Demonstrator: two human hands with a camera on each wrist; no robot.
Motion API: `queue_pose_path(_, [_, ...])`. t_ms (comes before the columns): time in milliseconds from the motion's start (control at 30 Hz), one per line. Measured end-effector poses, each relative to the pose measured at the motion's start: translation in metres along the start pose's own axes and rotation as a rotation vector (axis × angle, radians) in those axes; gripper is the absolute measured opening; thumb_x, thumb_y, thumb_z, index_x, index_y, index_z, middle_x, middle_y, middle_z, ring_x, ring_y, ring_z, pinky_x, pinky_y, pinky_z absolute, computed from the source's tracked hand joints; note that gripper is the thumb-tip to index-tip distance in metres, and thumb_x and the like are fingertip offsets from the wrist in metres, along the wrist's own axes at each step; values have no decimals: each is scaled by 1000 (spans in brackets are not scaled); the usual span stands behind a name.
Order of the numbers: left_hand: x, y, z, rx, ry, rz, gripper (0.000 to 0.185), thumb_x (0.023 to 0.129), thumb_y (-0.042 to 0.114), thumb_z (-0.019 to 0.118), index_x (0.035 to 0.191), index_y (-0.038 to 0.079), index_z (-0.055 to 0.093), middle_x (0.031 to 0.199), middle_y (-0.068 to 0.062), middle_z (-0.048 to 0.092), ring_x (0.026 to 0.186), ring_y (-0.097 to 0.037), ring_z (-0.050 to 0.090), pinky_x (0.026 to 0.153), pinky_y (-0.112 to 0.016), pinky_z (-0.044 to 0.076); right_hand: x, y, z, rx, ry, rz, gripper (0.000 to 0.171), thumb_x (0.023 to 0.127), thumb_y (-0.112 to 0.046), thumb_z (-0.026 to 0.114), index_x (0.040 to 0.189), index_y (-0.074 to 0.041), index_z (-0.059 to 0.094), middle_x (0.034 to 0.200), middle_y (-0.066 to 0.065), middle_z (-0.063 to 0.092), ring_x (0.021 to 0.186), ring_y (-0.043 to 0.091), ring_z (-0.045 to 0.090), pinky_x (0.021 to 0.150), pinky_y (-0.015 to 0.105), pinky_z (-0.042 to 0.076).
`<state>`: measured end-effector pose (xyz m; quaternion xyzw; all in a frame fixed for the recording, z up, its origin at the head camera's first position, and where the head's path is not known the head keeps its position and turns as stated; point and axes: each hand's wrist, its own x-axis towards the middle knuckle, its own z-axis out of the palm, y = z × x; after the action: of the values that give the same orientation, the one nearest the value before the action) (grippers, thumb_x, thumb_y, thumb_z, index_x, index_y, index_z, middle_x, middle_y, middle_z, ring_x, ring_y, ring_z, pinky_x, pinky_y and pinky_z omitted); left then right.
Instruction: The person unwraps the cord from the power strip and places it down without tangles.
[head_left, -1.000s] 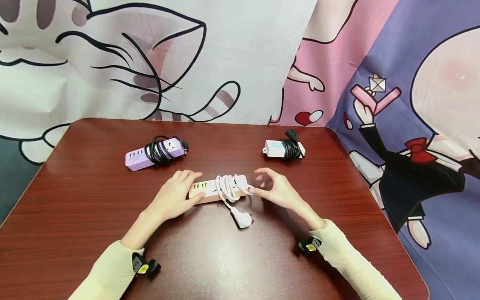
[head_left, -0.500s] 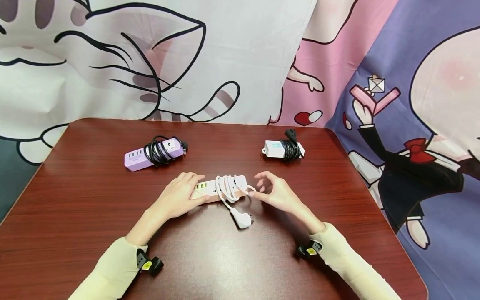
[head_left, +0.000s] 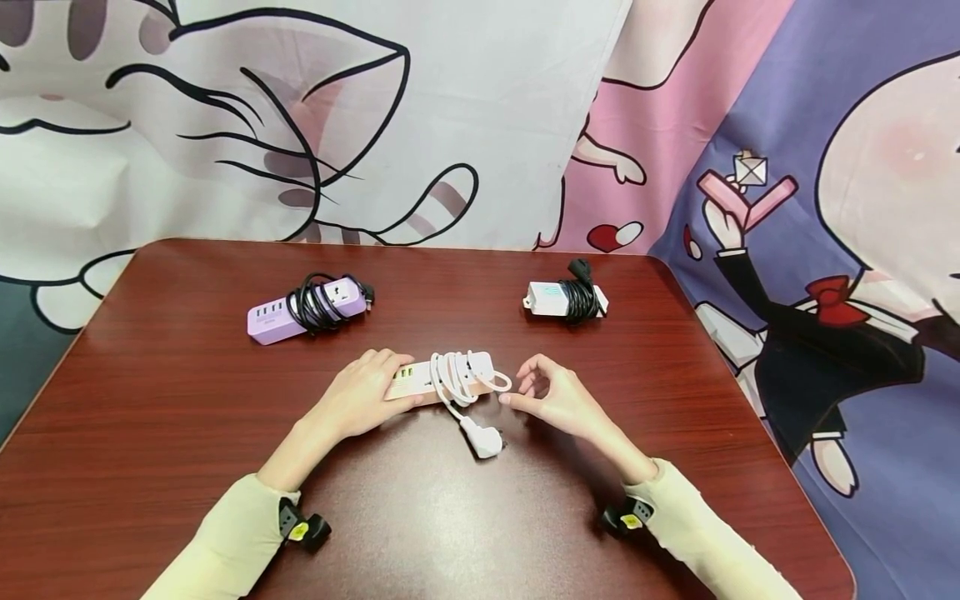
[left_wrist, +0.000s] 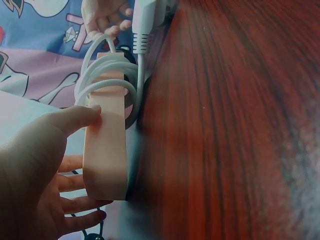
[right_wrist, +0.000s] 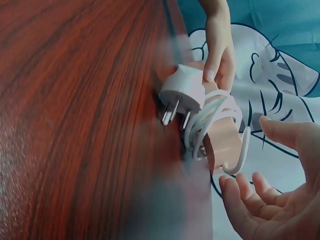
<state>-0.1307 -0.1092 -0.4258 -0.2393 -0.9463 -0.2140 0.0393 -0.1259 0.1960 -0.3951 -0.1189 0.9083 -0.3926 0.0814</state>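
A peach power strip (head_left: pixel 417 380) lies mid-table with its white cord (head_left: pixel 450 377) wound around it. The white plug (head_left: pixel 484 440) trails toward me. My left hand (head_left: pixel 386 385) grips the strip's left end; in the left wrist view the thumb (left_wrist: pixel 75 117) lies on one face of the strip (left_wrist: pixel 105 155) and the fingers on the other. My right hand (head_left: pixel 527 392) hovers just right of the strip with loosely curled fingers and holds nothing. In the right wrist view a cord loop (right_wrist: pixel 241 156) sticks out near those fingers (right_wrist: pixel 240 200), apart from them, and the plug (right_wrist: pixel 182 92) shows its prongs.
A purple power strip (head_left: pixel 264 320) wrapped in black cord lies at the back left. A white one (head_left: pixel 546 298) with black cord lies at the back right. The red-brown table (head_left: pixel 172 417) ends in a rounded right edge. Cartoon-printed cloth (head_left: pixel 465 125) hangs behind.
My right hand has drawn back from the strip's right end, where a fingertip touched the cord; a loop now stands free there. The left hand keeps its hold.
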Motion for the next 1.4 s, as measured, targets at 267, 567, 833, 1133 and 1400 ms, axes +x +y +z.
queue_pose_path(267, [0, 1, 1, -13, -16, -24, 58, 85, 50, 65, 125, 9, 58, 116, -8, 63, 106, -26, 57, 84, -47, 48, -4, -9, 6, 27, -67, -32, 36, 76, -33, 80, 99, -11, 62, 79, -2, 65, 69, 9, 62, 63, 22, 49])
queue_pose_path(567, [-1, 3, 0, -56, -48, -47, 53, 86, 44, 66, 124, 8, 57, 113, -8, 62, 107, -27, 56, 86, -46, 46, -8, -15, 14, -51, -9, -99, 36, 74, -30, 82, 96, -12, 60, 73, -7, 65, 62, 7, 62, 59, 20, 47])
queue_pose_path(833, [-2, 4, 1, -62, -20, -30, 50, 86, 39, 68, 121, 6, 58, 109, -9, 62, 104, -29, 57, 87, -47, 45, -16, -17, 23, -90, 12, -154, 34, 74, -33, 82, 89, -11, 61, 71, -10, 63, 59, 1, 59, 59, 18, 47])
queue_pose_path(1133, [-1, 4, 1, -61, -11, -32, 50, 85, 41, 68, 120, 7, 59, 108, -9, 62, 102, -28, 57, 84, -46, 46, -22, -23, 32, -153, 20, -174, 28, 73, -31, 82, 88, -12, 68, 70, -7, 66, 60, -4, 58, 60, 17, 47])
queue_pose_path(1400, [1, 5, 1, -46, 18, -38, 64, 81, 53, 69, 126, 9, 59, 112, -9, 64, 105, -29, 60, 83, -48, 49, -21, -22, 40, -217, -3, -151, 25, 74, -34, 80, 89, -16, 71, 73, -9, 67, 59, -4, 58, 63, 19, 46])
